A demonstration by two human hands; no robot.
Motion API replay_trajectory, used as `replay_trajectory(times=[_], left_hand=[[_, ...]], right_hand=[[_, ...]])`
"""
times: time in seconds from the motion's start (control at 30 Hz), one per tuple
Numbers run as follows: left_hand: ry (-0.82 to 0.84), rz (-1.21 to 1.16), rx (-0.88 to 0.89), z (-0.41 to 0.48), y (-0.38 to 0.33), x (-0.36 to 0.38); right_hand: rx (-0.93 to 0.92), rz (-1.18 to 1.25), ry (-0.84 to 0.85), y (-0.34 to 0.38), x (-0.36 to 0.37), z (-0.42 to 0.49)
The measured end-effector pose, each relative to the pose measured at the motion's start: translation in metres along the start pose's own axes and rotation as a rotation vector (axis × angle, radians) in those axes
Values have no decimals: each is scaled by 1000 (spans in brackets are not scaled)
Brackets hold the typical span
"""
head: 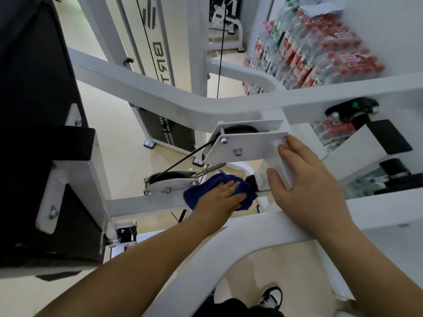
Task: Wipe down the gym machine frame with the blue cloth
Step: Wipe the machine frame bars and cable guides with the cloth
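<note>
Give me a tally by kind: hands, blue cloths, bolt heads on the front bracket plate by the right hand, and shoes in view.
hands: 2, the left hand and the right hand
blue cloth: 1
bolt heads on the front bracket plate: 2
shoe: 1
total: 6

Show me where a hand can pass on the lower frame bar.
Bare stretch of lower white frame bar between the blue cloth under the left hand and the black padded seat. Crowded above: white pulley plates, black cable.
</note>
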State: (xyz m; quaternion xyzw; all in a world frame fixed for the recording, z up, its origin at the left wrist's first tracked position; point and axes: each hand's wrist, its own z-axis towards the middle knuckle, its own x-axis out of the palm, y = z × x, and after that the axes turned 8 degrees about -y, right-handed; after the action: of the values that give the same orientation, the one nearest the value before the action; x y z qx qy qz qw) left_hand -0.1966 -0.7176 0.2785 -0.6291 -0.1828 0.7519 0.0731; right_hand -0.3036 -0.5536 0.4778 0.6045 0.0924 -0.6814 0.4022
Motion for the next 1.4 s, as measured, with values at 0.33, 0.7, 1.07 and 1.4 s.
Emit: replay_trajectory(times=[0.33, 0.7, 1.07, 1.4], left_hand=[[-126, -133, -88, -56, 40, -26], [-193, -88, -205, -125, 79, -47], [-308, -61, -241, -148, 78, -58], [-367, -53, -500, -168, 92, -63]], right_hand=[[-61, 52, -126, 12, 2, 4], [-272, -135, -9, 80, 31, 10], [-263, -247, -82, 94, 33, 16], [-296, -185, -216, 88, 47, 18]])
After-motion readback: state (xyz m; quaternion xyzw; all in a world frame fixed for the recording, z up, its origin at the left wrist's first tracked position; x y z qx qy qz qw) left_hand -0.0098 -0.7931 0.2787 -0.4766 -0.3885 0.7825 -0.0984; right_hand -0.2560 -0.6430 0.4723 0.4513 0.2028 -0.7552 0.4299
